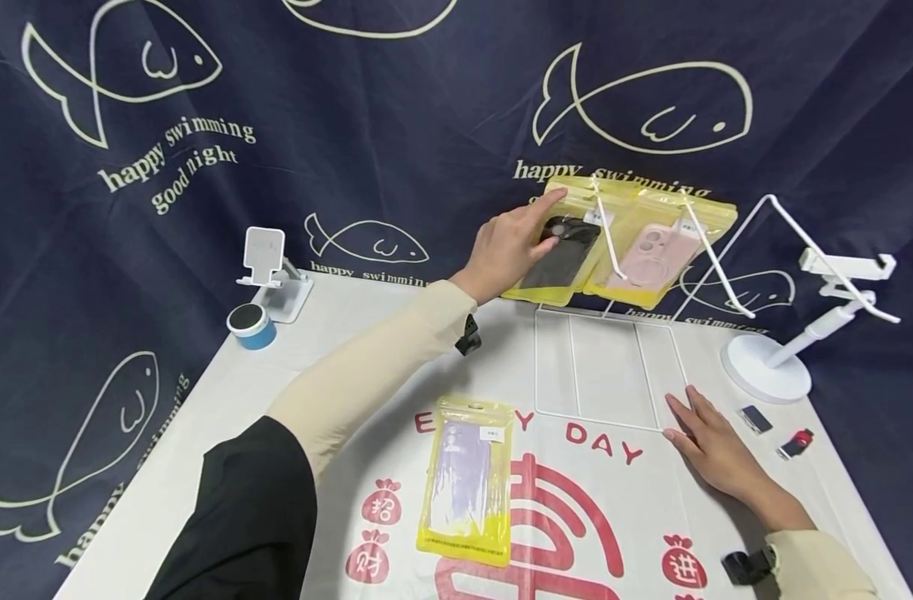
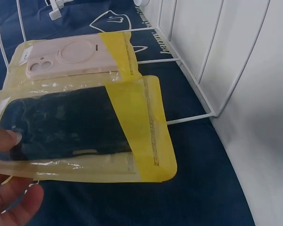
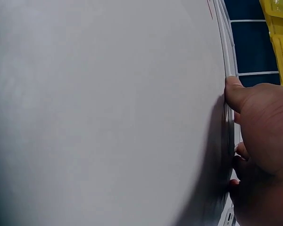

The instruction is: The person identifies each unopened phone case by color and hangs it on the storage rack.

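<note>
A white wire display rack (image 1: pixel 600 422) stands at the back of the table, with bagged phone cases hanging on its prongs. My left hand (image 1: pixel 504 250) pinches the near edge of a yellow-and-clear bag holding a black phone case (image 1: pixel 569 254); in the left wrist view the thumb lies on the front of this bag (image 2: pixel 66 125), fingers behind. Beside it hangs a bagged pink phone case (image 1: pixel 646 257). My right hand (image 1: pixel 719 450) rests with spread fingers at the front right corner of the rack's base. A bagged purple phone case (image 1: pixel 462 475) lies flat in front.
At the back left stand a white phone stand (image 1: pixel 264 254) and a blue round speaker (image 1: pixel 252 327). To the right are a white stand with a round base (image 1: pixel 765 371), a small dark flat item (image 1: pixel 755 419) and a red-and-black USB stick (image 1: pixel 795 444). A dark curtain hangs behind.
</note>
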A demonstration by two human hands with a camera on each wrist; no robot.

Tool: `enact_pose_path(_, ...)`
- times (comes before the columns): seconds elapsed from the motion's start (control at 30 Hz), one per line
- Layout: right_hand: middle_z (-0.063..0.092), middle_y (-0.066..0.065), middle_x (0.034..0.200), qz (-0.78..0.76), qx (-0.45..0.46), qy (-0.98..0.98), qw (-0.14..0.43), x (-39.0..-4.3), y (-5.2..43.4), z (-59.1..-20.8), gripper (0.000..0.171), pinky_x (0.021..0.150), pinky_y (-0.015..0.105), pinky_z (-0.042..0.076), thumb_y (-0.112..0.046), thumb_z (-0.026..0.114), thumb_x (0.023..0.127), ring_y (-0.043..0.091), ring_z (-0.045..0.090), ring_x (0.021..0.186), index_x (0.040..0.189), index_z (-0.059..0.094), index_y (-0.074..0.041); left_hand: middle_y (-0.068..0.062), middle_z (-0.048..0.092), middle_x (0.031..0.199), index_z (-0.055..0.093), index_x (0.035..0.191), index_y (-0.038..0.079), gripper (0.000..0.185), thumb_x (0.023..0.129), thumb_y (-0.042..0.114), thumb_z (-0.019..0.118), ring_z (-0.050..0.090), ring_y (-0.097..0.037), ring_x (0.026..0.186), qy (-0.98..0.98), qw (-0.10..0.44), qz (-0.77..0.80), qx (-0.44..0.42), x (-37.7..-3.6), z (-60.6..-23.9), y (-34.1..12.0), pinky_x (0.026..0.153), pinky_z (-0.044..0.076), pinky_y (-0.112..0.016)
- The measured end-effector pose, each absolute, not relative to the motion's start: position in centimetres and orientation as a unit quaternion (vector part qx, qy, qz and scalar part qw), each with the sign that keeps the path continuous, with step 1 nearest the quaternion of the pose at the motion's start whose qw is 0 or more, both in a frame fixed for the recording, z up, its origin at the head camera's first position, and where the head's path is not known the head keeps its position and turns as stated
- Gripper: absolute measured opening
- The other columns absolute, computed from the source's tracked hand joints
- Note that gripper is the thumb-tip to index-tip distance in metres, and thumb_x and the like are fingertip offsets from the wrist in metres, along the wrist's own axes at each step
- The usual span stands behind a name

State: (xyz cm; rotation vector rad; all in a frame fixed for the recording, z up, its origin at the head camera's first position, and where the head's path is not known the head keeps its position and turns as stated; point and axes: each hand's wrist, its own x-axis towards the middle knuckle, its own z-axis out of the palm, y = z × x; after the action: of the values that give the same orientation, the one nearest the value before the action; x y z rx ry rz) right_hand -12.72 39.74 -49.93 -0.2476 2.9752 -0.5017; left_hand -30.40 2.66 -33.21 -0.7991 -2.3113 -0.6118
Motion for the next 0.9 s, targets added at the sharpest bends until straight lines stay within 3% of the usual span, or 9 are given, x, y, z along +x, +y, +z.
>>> enact_pose_path(0.27, 0.01, 0.033, 0.163, -0.169, -0.085, 0.981, 0.048, -12.7, 39.8, -50.1, 0.069, 0.106, 0.077, 0.02, -0.044, 0.048, 0.103, 0.058, 0.014, 0.146, 0.158, 0.027, -0.007, 0.002, 0.068, 0.09, 0.041, 0.151, 0.026, 0.062, 0.096, 0.037, 0.067, 0.061, -0.014, 0.064, -0.898, 0.287, -0.205, -0.264, -30.5, -33.1, 4.1, 0.053, 0.049, -0.03)
enact_pose_path(0.53, 0.011, 0.033, 0.163, -0.17, -0.085, 0.981, 0.045, -12.5, 39.8, -50.4, 0.069, 0.106, 0.077, 0.02, -0.044, 0.048, 0.104, 0.058, 0.014, 0.146, 0.157, 0.028, -0.006, 0.001, 0.071, 0.124, 0.039, 0.153, 0.025, 0.062, 0.098, 0.036, 0.064, 0.068, -0.016, 0.071, -0.903, 0.286, -0.209, -0.245, -30.4, -33.6, 5.0, 0.056, 0.052, -0.031)
enact_pose_path(0.63, 0.011, 0.033, 0.163, -0.169, -0.085, 0.981, 0.043, -12.5, 39.7, -50.3, 0.068, 0.106, 0.077, 0.021, -0.043, 0.049, 0.103, 0.058, 0.015, 0.146, 0.157, 0.029, -0.006, 0.001, 0.072, 0.121, 0.039, 0.153, 0.025, 0.061, 0.098, 0.035, 0.063, 0.067, -0.016, 0.068, -0.9, 0.293, -0.212, -0.242, -30.4, -33.7, 5.0, 0.054, 0.05, -0.031)
enact_pose_path(0.77, 0.009, 0.032, 0.163, -0.17, -0.085, 0.981, 0.045, -12.7, 39.7, -50.2, 0.069, 0.107, 0.077, 0.019, -0.043, 0.048, 0.104, 0.058, 0.013, 0.147, 0.157, 0.027, -0.006, 0.002, 0.07, 0.104, 0.039, 0.153, 0.027, 0.061, 0.098, 0.035, 0.063, 0.06, -0.014, 0.062, -0.896, 0.308, -0.211, -0.239, -30.3, -34.1, 4.6, 0.05, 0.046, -0.029)
enact_pose_path(0.9, 0.01, 0.033, 0.163, -0.171, -0.084, 0.981, 0.042, -12.6, 39.8, -50.3, 0.068, 0.107, 0.077, 0.019, -0.043, 0.049, 0.104, 0.058, 0.013, 0.146, 0.157, 0.028, -0.006, 0.001, 0.066, 0.11, 0.037, 0.154, 0.027, 0.065, 0.096, 0.035, 0.066, 0.056, -0.011, 0.062, -0.891, 0.318, -0.215, -0.24, -30.1, -34.8, 3.7, 0.049, 0.046, -0.027)
